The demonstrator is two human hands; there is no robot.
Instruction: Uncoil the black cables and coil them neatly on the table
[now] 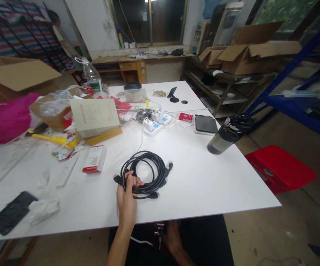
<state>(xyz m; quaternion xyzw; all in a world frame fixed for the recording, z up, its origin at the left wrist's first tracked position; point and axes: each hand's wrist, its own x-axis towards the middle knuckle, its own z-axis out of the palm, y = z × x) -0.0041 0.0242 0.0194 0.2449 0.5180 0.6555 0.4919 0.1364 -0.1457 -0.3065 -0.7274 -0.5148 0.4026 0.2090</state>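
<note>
In the head view, the left hand reaches over the near edge of the white table and is closed on the near left part of a coil of black cables, thumb and fingers curled around the strands. The coil lies on the tabletop near its front edge, with black plugs sticking out on its left, right and near sides. The right hand is below the table edge, over the dark-clothed lap, at the right side of a small dark device with lit marks and a white cable at its lower end; its fingers are partly hidden, so whether they grip the device cannot be told. Left of the coil and apart from it lies a red-and-white box. Beyond the coil are a white power strip with plugs in it, a small red packet and a dark-topped flat device. A dark-lidded bottle leans at the table's right side, and a red stool is on the floor beyond that edge.
</note>
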